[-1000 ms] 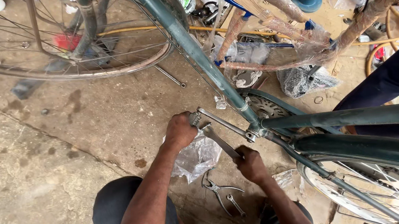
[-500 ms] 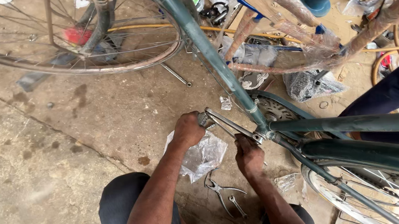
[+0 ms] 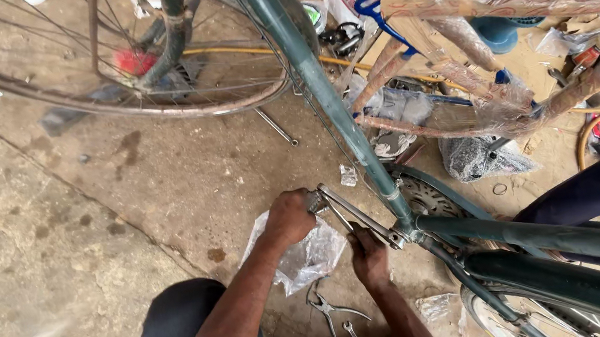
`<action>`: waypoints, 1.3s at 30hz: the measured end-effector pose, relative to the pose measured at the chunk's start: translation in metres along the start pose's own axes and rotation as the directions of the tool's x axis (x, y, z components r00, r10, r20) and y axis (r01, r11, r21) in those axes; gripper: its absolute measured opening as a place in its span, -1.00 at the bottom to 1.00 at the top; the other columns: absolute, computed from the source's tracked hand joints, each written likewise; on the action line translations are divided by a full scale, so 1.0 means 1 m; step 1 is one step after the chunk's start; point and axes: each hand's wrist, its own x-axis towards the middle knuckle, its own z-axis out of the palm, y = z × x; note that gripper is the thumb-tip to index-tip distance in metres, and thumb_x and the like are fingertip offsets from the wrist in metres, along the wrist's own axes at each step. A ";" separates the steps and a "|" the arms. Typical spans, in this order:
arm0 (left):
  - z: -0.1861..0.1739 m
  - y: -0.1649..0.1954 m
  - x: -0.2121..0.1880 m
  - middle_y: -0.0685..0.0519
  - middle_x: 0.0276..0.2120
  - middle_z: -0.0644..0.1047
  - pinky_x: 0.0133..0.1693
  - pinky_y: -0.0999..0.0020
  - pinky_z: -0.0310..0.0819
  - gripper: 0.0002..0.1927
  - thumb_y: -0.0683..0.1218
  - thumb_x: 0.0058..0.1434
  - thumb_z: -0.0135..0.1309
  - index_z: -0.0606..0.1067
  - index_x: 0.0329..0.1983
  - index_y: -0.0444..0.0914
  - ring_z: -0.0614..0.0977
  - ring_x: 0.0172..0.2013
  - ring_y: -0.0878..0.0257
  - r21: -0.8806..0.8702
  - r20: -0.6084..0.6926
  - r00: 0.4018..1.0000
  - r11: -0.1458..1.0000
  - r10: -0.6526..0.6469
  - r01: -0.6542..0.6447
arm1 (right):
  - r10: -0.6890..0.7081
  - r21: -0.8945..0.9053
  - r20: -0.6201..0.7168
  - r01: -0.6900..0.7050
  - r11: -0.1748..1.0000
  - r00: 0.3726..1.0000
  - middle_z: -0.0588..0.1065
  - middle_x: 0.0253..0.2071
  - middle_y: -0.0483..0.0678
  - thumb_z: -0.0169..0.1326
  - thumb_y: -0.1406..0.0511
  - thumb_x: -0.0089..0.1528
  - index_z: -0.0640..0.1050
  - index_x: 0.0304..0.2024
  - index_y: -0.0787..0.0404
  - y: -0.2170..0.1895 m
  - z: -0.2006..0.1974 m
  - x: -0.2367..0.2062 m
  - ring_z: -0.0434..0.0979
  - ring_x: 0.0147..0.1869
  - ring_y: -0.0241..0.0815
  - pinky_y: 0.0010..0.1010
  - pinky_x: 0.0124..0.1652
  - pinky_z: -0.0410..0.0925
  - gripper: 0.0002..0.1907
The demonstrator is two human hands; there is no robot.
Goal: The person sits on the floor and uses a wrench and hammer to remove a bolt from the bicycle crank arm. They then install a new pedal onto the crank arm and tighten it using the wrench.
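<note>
1. Left hand [image 3: 288, 219] fist-tight around the end of the crank arm [image 3: 357, 217], which sticks out left of the green bike frame [image 3: 321, 91].
2. Right hand [image 3: 369, 257] wrapped round a tool under it.
3. Pliers [image 3: 329, 313] lying nearer, on the concrete.

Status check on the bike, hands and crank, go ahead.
Left hand gripping outer end of crank arm. Right hand on it near green bike frame. Pliers and plastic bag on floor underneath.
</note>
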 end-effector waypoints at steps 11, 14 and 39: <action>0.001 -0.005 -0.002 -0.28 -0.22 0.62 -0.02 0.04 0.54 -0.70 -0.26 0.00 0.10 0.54 -0.15 -0.36 0.66 -0.11 -0.15 -0.025 0.019 1.000 1.000 0.008 -0.008 | 0.498 -0.346 0.244 -0.405 0.846 0.832 0.63 -0.26 0.16 0.18 0.00 0.27 0.67 -0.23 0.20 0.025 0.032 0.042 0.57 -0.19 0.05 -0.20 -0.12 0.40 -0.60; -0.003 0.000 0.000 -0.27 -0.23 0.62 -0.03 0.02 0.54 -0.67 -0.25 -0.05 0.16 0.58 -0.15 -0.32 0.64 -0.12 -0.19 0.003 -0.069 0.992 0.994 0.108 -0.108 | 0.423 0.023 0.176 -0.433 0.901 0.889 0.62 -0.19 0.05 0.16 0.06 0.25 0.62 -0.14 0.16 -0.004 0.083 0.055 0.58 -0.12 -0.07 -0.25 -0.06 0.42 -0.67; -0.063 0.050 -0.014 -0.05 -0.40 0.66 -0.22 0.22 0.55 -0.78 -0.13 -0.05 0.29 0.59 -0.33 -0.30 0.65 -0.35 0.16 -0.335 0.173 0.979 0.941 0.105 -0.042 | 0.355 -0.760 0.412 0.101 0.642 0.839 0.55 -0.56 0.04 -0.09 0.32 0.34 0.47 0.14 0.13 -0.186 -0.192 0.049 0.54 -0.63 -0.09 -0.20 -0.58 0.47 -0.68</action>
